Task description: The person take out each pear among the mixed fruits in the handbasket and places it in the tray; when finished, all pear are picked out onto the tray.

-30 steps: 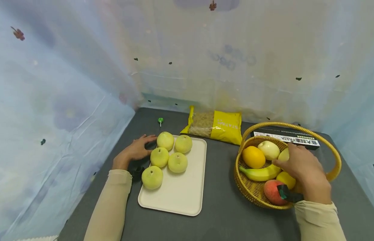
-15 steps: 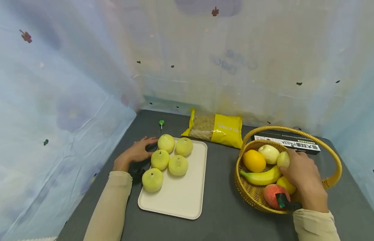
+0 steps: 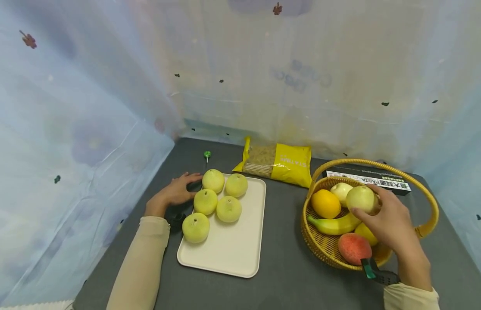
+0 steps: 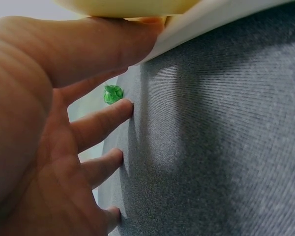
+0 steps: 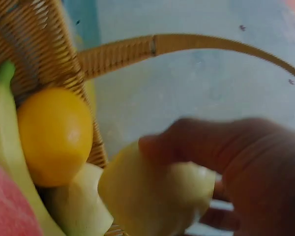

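Observation:
My right hand [image 3: 391,217] holds a round yellow-green fruit [image 3: 360,199] between thumb and fingers, raised over the right side of the wicker basket [image 3: 320,252]. In the right wrist view the thumb lies across this fruit [image 5: 152,191]. Below it in the basket are an orange [image 3: 326,204], a banana [image 3: 333,225], a pale fruit [image 3: 340,192], a yellow fruit [image 3: 365,233] and a peach [image 3: 354,249]. My left hand [image 3: 174,193] rests with spread fingers on the table, its thumb at the edge of the white tray [image 3: 229,254]. Several similar yellow-green fruits [image 3: 229,209] sit on the tray.
A yellow pasta bag [image 3: 291,163] lies at the back of the grey table [image 3: 283,258]. Behind the basket is a black pasta box [image 3: 388,183]. A green lollipop [image 3: 207,154] lies beyond the tray. The basket's handle [image 3: 374,162] arches over its back and right side.
The right hand has lifted the yellow-green fruit up from among the others in the basket, uncovering more of it and the peach. The left hand has stayed by the tray.

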`<action>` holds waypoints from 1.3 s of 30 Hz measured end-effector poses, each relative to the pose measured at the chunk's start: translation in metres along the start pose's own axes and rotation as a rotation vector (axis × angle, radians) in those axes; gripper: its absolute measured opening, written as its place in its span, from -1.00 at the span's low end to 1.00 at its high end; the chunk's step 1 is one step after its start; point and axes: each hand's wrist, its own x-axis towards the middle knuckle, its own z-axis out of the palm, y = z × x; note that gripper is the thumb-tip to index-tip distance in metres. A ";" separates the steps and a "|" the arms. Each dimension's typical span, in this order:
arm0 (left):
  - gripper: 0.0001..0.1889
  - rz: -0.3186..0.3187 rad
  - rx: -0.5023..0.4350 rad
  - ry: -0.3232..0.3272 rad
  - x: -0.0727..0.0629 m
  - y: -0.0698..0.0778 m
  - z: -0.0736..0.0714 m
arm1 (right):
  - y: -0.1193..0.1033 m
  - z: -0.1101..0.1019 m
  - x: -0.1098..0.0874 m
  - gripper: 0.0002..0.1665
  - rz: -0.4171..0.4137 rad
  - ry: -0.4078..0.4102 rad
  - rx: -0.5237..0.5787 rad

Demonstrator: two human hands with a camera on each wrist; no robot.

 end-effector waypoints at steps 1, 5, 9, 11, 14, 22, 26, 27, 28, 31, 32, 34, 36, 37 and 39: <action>-0.28 0.001 0.000 -0.002 0.000 0.000 0.000 | -0.002 0.000 -0.003 0.04 -0.024 0.015 0.026; -0.28 -0.002 -0.004 -0.009 0.002 0.001 -0.002 | -0.011 -0.002 -0.013 0.00 -0.108 0.028 0.124; -0.27 -0.012 -0.015 -0.017 0.002 0.002 -0.004 | -0.022 -0.003 -0.022 -0.04 -0.187 -0.005 0.271; -0.26 -0.015 -0.016 -0.018 0.002 0.003 -0.005 | -0.029 -0.001 -0.025 -0.05 -0.230 -0.030 0.356; -0.26 -0.017 -0.014 -0.017 0.002 0.002 -0.005 | -0.038 0.003 -0.028 -0.04 -0.298 -0.067 0.477; -0.26 -0.021 -0.030 -0.022 0.004 -0.001 -0.001 | -0.059 0.023 -0.027 -0.01 -0.374 -0.187 0.659; -0.26 -0.020 -0.033 -0.019 0.004 0.000 -0.002 | -0.072 0.033 -0.025 -0.02 -0.390 -0.257 0.726; -0.26 -0.019 -0.031 -0.019 0.004 0.001 -0.003 | -0.076 0.035 -0.024 -0.02 -0.395 -0.272 0.739; -0.26 -0.018 -0.028 -0.018 0.004 0.001 -0.003 | -0.079 0.037 -0.024 -0.03 -0.395 -0.285 0.744; -0.26 -0.020 -0.028 -0.020 0.004 0.002 -0.003 | -0.086 0.040 -0.023 -0.05 -0.398 -0.296 0.741; -0.26 -0.020 -0.029 -0.021 0.004 0.001 -0.002 | -0.088 0.042 -0.022 -0.06 -0.399 -0.297 0.738; -0.26 -0.022 -0.030 -0.024 0.003 0.001 -0.002 | -0.092 0.044 -0.021 -0.07 -0.401 -0.305 0.741; -0.26 -0.022 -0.029 -0.023 0.004 0.000 -0.002 | -0.097 0.047 -0.020 -0.07 -0.413 -0.321 0.755; -0.26 -0.024 -0.029 -0.023 0.004 0.000 -0.002 | -0.099 0.049 -0.020 -0.08 -0.421 -0.333 0.767; -0.26 -0.025 -0.029 -0.022 0.004 0.000 -0.001 | -0.104 0.053 -0.018 -0.07 -0.433 -0.354 0.788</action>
